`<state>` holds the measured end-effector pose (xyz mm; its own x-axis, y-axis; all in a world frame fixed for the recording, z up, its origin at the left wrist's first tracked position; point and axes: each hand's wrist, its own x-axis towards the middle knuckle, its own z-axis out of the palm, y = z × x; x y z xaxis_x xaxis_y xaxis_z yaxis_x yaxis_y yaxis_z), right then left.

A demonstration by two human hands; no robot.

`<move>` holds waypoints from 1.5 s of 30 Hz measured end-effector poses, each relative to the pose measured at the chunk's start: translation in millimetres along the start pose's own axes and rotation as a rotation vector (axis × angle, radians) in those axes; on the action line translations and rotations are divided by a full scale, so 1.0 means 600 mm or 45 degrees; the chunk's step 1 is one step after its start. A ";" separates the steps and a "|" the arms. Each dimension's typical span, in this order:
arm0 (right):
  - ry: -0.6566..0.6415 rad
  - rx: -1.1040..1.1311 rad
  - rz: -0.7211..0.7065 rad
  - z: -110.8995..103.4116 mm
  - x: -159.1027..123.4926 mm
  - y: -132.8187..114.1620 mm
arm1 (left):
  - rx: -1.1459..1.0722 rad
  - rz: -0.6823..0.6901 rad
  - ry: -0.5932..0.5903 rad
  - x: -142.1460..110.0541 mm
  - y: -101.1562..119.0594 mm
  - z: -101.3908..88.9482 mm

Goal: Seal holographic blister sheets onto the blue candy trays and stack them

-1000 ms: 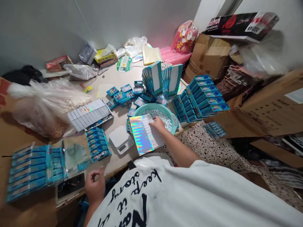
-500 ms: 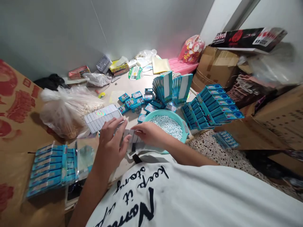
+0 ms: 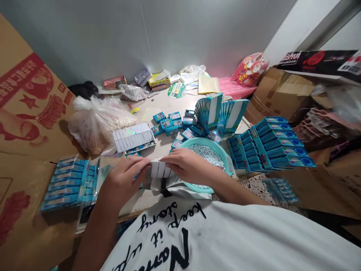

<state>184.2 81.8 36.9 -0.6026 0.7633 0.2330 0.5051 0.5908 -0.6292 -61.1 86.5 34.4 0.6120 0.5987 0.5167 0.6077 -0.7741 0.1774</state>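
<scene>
A row of small white boxes (image 3: pixel 161 170) spans the gap between my hands, close to my shirt. My left hand (image 3: pixel 125 175) grips its left end, fingers bent over the top. My right hand (image 3: pixel 190 165) closes on the right end, its forearm crossing the front of a turquoise basin (image 3: pixel 229 163) full of small pale pellets (image 3: pixel 203 151). Just beyond my left hand lies a tray of white boxes (image 3: pixel 134 137), with small round dark and pale pieces along its near edge. Small blue printed boxes (image 3: pixel 170 124) are scattered behind the basin.
Fanned blue cartons (image 3: pixel 210 113) stand behind the basin. Stacked blue display boxes (image 3: pixel 270 145) rise at the right, and another blue stack (image 3: pixel 69 180) sits at the left. A knotted plastic bag (image 3: pixel 96 120) leans by a large cardboard carton (image 3: pixel 34 113). Brown boxes (image 3: pixel 279 92) crowd the right side.
My left hand has come down from beside the tray to the left end of the row, uncovering the tray's near edge. The whole view has shifted, so the table appears farther right.
</scene>
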 end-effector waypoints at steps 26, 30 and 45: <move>-0.008 -0.077 -0.030 -0.025 -0.060 -0.032 | -0.284 -0.202 0.124 -0.001 0.076 -0.008; -0.007 -0.054 -0.033 -0.019 -0.056 -0.033 | -0.038 -0.040 0.225 -0.025 0.071 -0.001; 0.057 -0.063 0.038 -0.013 -0.058 -0.036 | 0.264 0.219 0.327 -0.038 0.059 0.004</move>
<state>199.0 44.5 48.5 -0.5589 0.7911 0.2485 0.5532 0.5790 -0.5990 -52.3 46.0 27.2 0.5830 0.3718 0.7224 0.6124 -0.7854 -0.0901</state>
